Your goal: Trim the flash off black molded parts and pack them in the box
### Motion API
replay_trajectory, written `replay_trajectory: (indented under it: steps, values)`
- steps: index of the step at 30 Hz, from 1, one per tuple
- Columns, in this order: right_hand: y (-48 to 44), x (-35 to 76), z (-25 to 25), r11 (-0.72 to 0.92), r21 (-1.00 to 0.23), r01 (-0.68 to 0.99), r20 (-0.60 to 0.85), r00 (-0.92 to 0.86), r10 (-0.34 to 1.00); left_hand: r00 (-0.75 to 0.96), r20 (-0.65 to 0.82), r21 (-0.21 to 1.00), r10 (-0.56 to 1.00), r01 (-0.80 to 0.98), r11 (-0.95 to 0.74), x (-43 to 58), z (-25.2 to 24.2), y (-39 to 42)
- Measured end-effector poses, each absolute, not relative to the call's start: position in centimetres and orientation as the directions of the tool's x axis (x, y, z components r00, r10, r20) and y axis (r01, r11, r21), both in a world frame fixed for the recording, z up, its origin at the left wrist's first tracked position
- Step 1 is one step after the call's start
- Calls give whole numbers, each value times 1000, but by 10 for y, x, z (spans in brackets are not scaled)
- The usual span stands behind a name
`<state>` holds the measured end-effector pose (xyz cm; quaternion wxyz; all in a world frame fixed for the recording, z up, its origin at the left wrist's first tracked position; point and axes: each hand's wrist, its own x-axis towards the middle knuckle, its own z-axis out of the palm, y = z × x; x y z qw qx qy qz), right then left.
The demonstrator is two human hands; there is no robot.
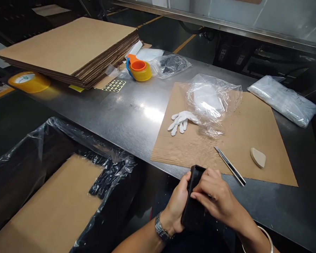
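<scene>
Both hands hold a black phone case (193, 207) at the near edge of the steel table (131, 109). My left hand (177, 205) grips its left side from below, a metal watch on that wrist. My right hand (215, 198) lies across the case's front, fingers curled and pressed on it. Just beyond the hands, a slim metal blade or knife (230, 166) lies on a brown cardboard sheet (226, 140). A beige wedge-shaped piece (258, 157) sits to its right.
On the cardboard lie a white glove (181, 121) and a crumpled clear plastic bag (213, 102). A stack of flat cardboard (68, 49), a tape dispenser (138, 69), a sticker sheet (114, 85) and bagged items (285, 100) sit further back. A plastic-lined box (52, 196) stands at the left.
</scene>
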<state>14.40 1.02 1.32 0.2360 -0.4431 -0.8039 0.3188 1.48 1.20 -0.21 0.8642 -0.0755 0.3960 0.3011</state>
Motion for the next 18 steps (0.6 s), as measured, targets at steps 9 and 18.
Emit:
replay_trajectory:
  steps: [9,18]
  values:
    - [35,157,6,296,-837,460,139,-345,928,581,-749,176,319,-290,941,11,-6,1]
    - [34,163,11,173,-923,344,24,-397,918,595,-758,150,268,-241,959,11,-1,-1]
